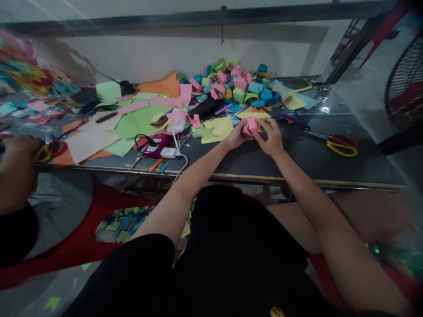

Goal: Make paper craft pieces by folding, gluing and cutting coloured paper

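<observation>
Between my two hands, just above the dark table (317,165), is a small folded pink paper piece (250,126) shaped like a little box or basket. My left hand (236,137) grips it from the left, with the fingers partly hidden behind it. From the other side, the fingertips of my right hand (271,137) pinch its edge. A yellow paper sheet (216,130) lies left of my hands, beside a small green and pink paper basket (197,127). A blue glue gun (292,119) rests to the right of my right hand.
Several folded paper baskets (239,83) are heaped against the wall. Scissors (343,145) lie at the right. A purple power strip (157,146) with cables sits near the table's front edge. At far left, another person's hand (20,152) is by scissors (51,151). A fan (405,83) stands right.
</observation>
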A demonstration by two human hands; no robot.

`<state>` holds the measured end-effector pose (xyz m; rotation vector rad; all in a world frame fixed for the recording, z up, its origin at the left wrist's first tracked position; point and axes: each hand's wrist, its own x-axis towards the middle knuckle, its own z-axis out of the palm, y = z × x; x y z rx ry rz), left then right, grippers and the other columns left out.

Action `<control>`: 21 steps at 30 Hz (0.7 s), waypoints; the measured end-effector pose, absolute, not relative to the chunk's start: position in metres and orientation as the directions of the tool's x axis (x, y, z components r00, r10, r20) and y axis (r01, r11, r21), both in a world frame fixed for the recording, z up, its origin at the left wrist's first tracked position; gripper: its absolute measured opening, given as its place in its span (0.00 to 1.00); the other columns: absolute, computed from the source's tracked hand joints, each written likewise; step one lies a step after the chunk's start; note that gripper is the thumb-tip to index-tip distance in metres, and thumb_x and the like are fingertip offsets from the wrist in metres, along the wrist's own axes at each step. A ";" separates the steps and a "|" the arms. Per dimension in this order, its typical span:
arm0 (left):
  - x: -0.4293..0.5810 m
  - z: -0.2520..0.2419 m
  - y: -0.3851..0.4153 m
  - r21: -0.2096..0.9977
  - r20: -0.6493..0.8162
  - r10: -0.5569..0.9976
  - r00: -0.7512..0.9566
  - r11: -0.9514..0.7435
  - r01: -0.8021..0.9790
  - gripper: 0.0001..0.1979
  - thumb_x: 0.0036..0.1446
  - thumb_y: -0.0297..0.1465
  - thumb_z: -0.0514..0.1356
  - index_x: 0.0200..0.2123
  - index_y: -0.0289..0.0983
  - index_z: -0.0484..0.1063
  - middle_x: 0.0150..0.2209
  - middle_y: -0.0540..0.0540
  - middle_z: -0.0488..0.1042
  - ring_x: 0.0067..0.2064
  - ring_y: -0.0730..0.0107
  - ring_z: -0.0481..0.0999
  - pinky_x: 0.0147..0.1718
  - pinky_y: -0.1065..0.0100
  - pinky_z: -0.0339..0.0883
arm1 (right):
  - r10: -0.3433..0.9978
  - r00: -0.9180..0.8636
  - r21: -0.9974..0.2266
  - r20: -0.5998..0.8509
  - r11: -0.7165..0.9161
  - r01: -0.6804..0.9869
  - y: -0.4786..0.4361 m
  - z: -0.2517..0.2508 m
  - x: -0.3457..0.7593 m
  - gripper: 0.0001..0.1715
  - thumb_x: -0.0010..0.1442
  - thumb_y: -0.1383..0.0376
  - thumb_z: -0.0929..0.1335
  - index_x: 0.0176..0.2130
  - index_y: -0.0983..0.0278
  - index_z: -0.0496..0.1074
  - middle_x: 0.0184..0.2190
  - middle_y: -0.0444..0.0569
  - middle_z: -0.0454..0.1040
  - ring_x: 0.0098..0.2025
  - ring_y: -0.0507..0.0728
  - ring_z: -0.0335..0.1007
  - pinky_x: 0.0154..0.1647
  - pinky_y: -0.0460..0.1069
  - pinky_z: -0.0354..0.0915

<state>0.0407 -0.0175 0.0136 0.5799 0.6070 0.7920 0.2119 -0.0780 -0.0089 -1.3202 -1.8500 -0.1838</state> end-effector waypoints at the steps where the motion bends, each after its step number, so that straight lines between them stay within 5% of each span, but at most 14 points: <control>1: 0.041 0.013 -0.018 0.684 -0.270 0.789 0.552 0.561 -0.467 0.23 0.74 0.44 0.49 0.58 0.42 0.76 0.37 0.45 0.83 0.38 0.66 0.82 0.40 0.68 0.76 | 0.712 -0.096 -0.327 0.695 0.432 0.841 -0.079 -0.008 0.211 0.38 0.70 0.39 0.59 0.68 0.53 0.69 0.61 0.57 0.70 0.63 0.69 0.70 0.64 0.68 0.70; 12: 0.044 0.007 -0.015 0.706 -0.276 0.813 0.512 0.533 -0.466 0.23 0.70 0.50 0.55 0.52 0.39 0.79 0.44 0.38 0.84 0.53 0.52 0.83 0.50 0.60 0.76 | 0.742 -0.278 -0.184 0.609 0.474 0.861 -0.084 0.001 0.198 0.33 0.73 0.46 0.58 0.70 0.51 0.65 0.71 0.54 0.65 0.72 0.71 0.61 0.68 0.70 0.61; 21: 0.036 0.016 -0.014 0.701 -0.279 0.788 0.549 0.558 -0.445 0.25 0.74 0.45 0.50 0.54 0.34 0.78 0.40 0.38 0.84 0.51 0.52 0.83 0.53 0.58 0.75 | 0.745 -0.253 -0.192 0.617 0.454 0.870 -0.083 -0.002 0.201 0.34 0.73 0.44 0.58 0.70 0.51 0.65 0.71 0.56 0.62 0.72 0.73 0.60 0.67 0.70 0.62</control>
